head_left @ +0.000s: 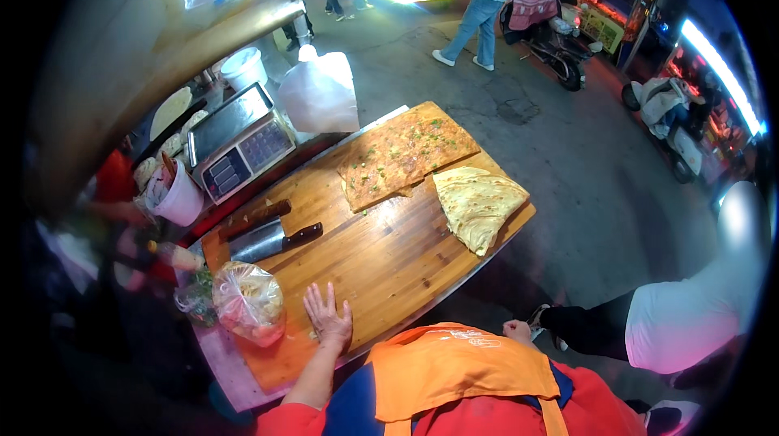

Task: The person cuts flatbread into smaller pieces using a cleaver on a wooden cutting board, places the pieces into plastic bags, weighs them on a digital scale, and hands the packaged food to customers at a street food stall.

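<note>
In the head view, the left hand (329, 318) is being pressed flat, fingers spread, on the wooden counter (381, 253) near its front edge, just beside a clear bag of food (248, 300) at the left corner. The right hand (517, 330) is being held clenched and empty off the counter's front edge, while a cleaver (272, 240) is lying near the left edge and two flatbreads (406, 154) toward the far corner

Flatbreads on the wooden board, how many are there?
2. A flat rectangular flatbread sprinkled with green bits lies at the far end of the wooden board. A paler folded flatbread lies beside it, at the board's right edge. More may be hidden behind the scale.
</note>
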